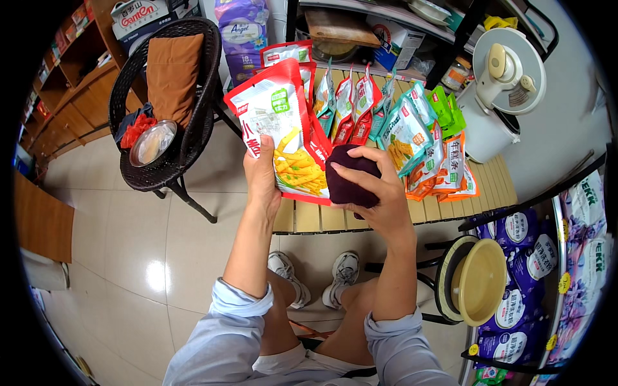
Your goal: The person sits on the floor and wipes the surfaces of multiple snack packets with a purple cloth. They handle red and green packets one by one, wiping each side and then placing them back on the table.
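Observation:
A red and white snack bag (285, 111) with yellow sticks pictured on it is gripped at its left edge by my left hand (262, 169). My right hand (379, 188) holds a bunched dark purple cloth (351, 176) against the bag's lower right side. Beneath both lies a slatted wooden table (314, 217). Behind the bag, more red and white packets (285, 54) stand in a stack. Several red and teal bags stand in a row, among them a teal and white bag (405, 135). Farther right are bright green packets (445, 111) and orange and white bags (451, 164).
A dark wicker chair (169, 176) at the left bears a brown cushion (174, 77) and a metal bowl (154, 142). A white fan (507, 72) stands at the back right. Below it, a yellow basin (483, 282) rests on a stool beside shelved purple detergent bags (512, 309).

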A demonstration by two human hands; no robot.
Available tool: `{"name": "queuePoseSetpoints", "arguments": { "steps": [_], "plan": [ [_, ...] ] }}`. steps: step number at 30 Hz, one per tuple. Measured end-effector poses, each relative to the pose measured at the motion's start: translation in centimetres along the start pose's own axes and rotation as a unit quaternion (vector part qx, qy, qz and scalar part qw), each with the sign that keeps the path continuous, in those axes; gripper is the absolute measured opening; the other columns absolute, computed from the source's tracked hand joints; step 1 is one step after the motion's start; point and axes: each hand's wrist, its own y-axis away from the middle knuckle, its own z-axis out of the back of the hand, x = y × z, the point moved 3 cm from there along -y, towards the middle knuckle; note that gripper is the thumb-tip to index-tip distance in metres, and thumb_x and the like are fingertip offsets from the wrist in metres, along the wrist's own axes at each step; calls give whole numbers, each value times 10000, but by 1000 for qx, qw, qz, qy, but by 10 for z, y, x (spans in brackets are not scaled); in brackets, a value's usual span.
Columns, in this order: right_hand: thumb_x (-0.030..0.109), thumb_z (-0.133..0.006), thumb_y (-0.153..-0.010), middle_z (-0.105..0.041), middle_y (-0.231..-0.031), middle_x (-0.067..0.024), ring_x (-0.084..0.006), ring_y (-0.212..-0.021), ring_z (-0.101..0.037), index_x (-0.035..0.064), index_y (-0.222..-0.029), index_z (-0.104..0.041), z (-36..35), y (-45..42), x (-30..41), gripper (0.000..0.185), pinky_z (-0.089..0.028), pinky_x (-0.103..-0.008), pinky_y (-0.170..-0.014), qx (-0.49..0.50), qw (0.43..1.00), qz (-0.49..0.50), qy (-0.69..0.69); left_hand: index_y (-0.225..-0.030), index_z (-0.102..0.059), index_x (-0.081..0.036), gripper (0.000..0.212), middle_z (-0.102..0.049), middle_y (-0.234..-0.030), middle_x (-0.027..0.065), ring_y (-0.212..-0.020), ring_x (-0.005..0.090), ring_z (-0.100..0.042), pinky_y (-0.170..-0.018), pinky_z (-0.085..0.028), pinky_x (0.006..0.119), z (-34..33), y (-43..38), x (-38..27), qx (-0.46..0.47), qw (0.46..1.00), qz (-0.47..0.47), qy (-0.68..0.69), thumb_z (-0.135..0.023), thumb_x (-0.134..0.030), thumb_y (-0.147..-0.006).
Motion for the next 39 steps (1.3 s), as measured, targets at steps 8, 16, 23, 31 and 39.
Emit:
{"name": "queuePoseSetpoints", "arguments": {
  "steps": [8,16,23,31,39],
  "plan": [
    [19,-789,-494,-560,-1110,-62,-269,-985,-574,174,-1023,-682,6,3,-4,562,-487,-376,-805,-17,997,66,41,-1275,-394,-4,700,-551,-1210,103,-1055,201,-584,-884,-497,351,5,-6,2,21,998,35,49,-603,-513,-843],
    [-11,-767,-506,-569,-1089,-73,-285,-968,-591,150,-974,-678,14,6,-9,503,-507,-373,-786,-56,988,43,135,-1295,-391,-11,788,-553,-1221,114,-1073,227,-586,-900,-497,391,3,-5,0,21,999,21,-17,-566,-607,-810],
    [-93,-747,-479,-535,-1152,-75,-277,-1034,-563,129,-1023,-673,26,9,-11,592,-491,-375,-853,-23,994,-58,87,-1287,-381,0,768,-566,-1182,98,-1057,196,-582,-897,-483,347,-9,3,-8,8,996,-1,-94,-613,-557,-812],
    [8,-811,-538,-556,-1078,-57,-245,-968,-583,112,-980,-692,13,6,-10,470,-487,-337,-808,22,998,-50,14,-1242,-442,8,672,-577,-1160,88,-1006,183,-589,-875,-475,332,-5,4,-12,-40,993,-43,-103,-655,-473,-824],
    [28,-712,-725,-565,-1006,-98,-232,-896,-579,-3,-966,-668,26,8,-18,247,-457,-302,-807,-103,985,-137,22,-1169,-521,5,529,-618,-1076,69,-952,131,-588,-834,-466,284,-12,8,-11,-42,985,-67,-153,-758,-272,-785]
  ]
}}
